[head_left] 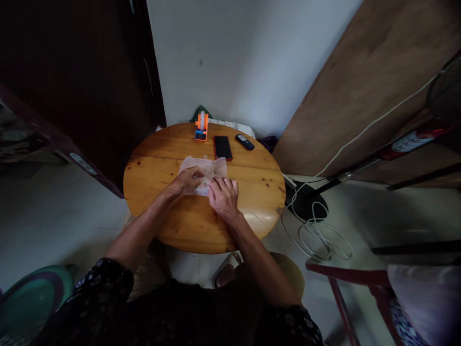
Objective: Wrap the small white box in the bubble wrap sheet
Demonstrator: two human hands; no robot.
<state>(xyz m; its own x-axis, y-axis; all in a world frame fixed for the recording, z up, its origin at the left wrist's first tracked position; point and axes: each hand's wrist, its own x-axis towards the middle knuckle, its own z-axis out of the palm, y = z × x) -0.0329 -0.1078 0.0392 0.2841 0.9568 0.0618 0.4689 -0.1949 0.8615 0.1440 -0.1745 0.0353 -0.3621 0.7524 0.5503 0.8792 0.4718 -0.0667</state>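
A sheet of bubble wrap (212, 166) lies on the round wooden table (259, 192) in front of me. My left hand (188, 180) rests on its left side, with curled fingers closed on the wrap. From the right, my right hand (224, 196) bends its fingers over the near right part and grips the wrap there. Between the hands a small pale patch shows on the sheet, too small to name. Just beyond the wrap lies a dark-screened phone (223, 147) with a red edge.
An orange tape dispenser (201, 127) and a dark keypad phone (245, 142) sit toward the table's far side, near the wall. A loose white cable (324, 235) coils on the floor at right, beside a stand's black base (309, 202). A green basin (39, 298) is at lower left.
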